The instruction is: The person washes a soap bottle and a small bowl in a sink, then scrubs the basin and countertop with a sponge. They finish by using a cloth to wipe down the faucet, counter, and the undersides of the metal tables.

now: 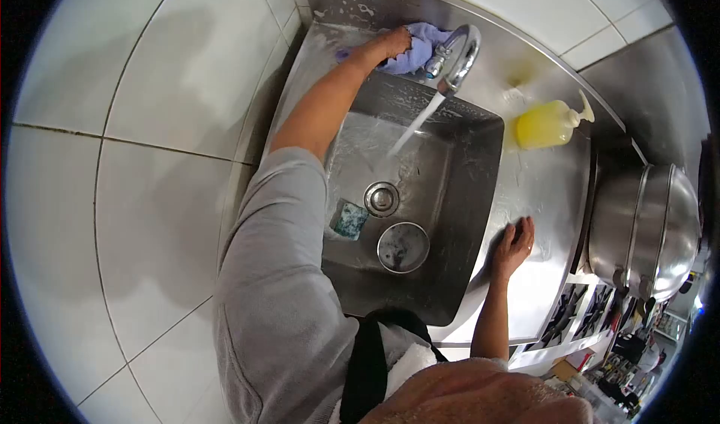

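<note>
The left hand [391, 43] closes its grip on a purple cloth [416, 47] behind the running faucet [456, 58], wiping there; right hand [513, 245], open and empty, braces flat on the sink [450, 274] rim, right of the faucet.

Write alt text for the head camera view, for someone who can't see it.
Seen from above, a person's left hand presses a purple cloth against the steel ledge behind a running tap. The right hand rests flat on the sink's wet right rim, near a yellow soap dispenser. A sponge lies in the basin.
</note>
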`<control>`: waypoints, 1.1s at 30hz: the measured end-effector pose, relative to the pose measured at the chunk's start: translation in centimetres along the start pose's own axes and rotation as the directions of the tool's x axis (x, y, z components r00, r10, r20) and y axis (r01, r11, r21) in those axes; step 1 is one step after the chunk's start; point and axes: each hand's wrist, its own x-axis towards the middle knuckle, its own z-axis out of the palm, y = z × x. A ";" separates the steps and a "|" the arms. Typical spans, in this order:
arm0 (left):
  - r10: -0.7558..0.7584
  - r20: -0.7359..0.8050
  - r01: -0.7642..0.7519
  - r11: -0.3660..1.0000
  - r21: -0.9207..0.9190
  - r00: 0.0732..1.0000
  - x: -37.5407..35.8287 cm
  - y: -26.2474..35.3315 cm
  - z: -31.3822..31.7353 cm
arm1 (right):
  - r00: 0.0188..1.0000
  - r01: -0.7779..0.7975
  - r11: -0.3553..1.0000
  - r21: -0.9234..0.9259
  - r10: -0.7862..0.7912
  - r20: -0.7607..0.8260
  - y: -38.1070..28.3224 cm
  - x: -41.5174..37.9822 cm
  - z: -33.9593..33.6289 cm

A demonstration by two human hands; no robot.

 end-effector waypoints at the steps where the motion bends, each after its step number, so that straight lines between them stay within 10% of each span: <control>1: 0.088 0.002 -0.088 0.996 -0.003 0.996 0.0 -1.0 0.7 | 1.000 0.010 1.000 0.027 -0.010 -0.009 0.2 0.1 0.0; 5: -0.079 -0.274 0.116 0.986 0.120 0.958 -4.8 -3.6 -0.1 | 1.000 0.027 1.000 0.009 -0.027 -0.004 0.3 0.3 -0.1; 8: -0.175 -0.714 0.224 0.974 -0.027 0.678 -8.1 -5.3 -1.7 | 1.000 0.024 1.000 -0.001 -0.024 -0.014 0.1 0.0 -0.2; 10: -0.527 -0.718 -0.199 0.726 -0.659 0.455 -7.8 -4.7 -3.5 | 0.999 0.030 0.999 -0.018 -0.030 -0.020 0.3 0.1 0.0; 11: -0.693 -0.596 -0.446 0.419 -0.791 0.405 -7.5 -4.4 -4.3 | 1.000 0.023 1.000 -0.014 -0.024 -0.015 0.3 0.1 -0.1; 13: -0.703 -0.565 -0.558 0.284 -0.780 0.432 -6.8 1.4 -4.8 | 1.000 0.005 1.000 -0.010 -0.005 -0.013 0.0 0.2 -0.1; 15: -0.359 -0.814 -0.126 0.880 -0.459 0.457 -4.4 6.1 -3.3 | 1.000 0.018 1.000 0.001 -0.018 -0.011 0.2 0.2 -0.1; 16: 0.079 -0.901 -0.162 0.987 0.010 0.427 -1.6 7.1 -2.0 | 1.000 0.027 1.000 0.007 -0.027 -0.006 0.3 0.1 -0.1; 17: 0.506 -0.770 -0.179 0.861 0.476 0.388 0.4 7.3 -1.5 | 1.000 0.016 1.000 0.012 -0.016 0.003 0.1 0.0 -0.1; 20: 0.549 -0.662 -0.238 0.830 0.505 0.510 -1.1 4.1 -2.4 | 1.000 0.025 1.000 0.017 -0.025 0.001 0.0 0.2 -0.3; 22: 0.259 -0.885 -0.030 0.963 0.268 0.386 -2.5 -0.1 -5.2 | 0.998 0.059 0.998 0.015 -0.059 -0.027 0.7 0.0 0.2; 23: 0.011 -0.818 -0.187 0.975 -0.118 0.575 -5.6 -0.9 -10.1 | 0.998 0.055 0.998 0.006 -0.054 -0.025 0.8 0.1 0.1; 26: -0.347 -0.933 -0.126 0.926 -0.357 0.095 -3.9 -7.0 -9.0 | 1.000 0.020 1.000 0.011 -0.020 -0.012 -0.3 0.3 -0.2; 29: -0.371 -0.914 -0.590 0.706 -0.391 0.162 -6.0 1.5 -9.3 | 0.999 0.032 0.999 0.008 -0.032 -0.025 0.8 0.2 0.3; 31: -0.170 -0.927 -0.161 0.959 -0.234 0.335 -7.5 3.4 -7.7 | 0.999 -0.004 0.998 0.063 0.007 -0.039 1.2 0.1 0.7; 33: 0.211 -0.763 0.232 0.874 0.427 0.611 -7.8 1.3 -5.4 | 0.983 -0.164 0.959 0.231 0.177 -0.039 1.9 -0.2 1.9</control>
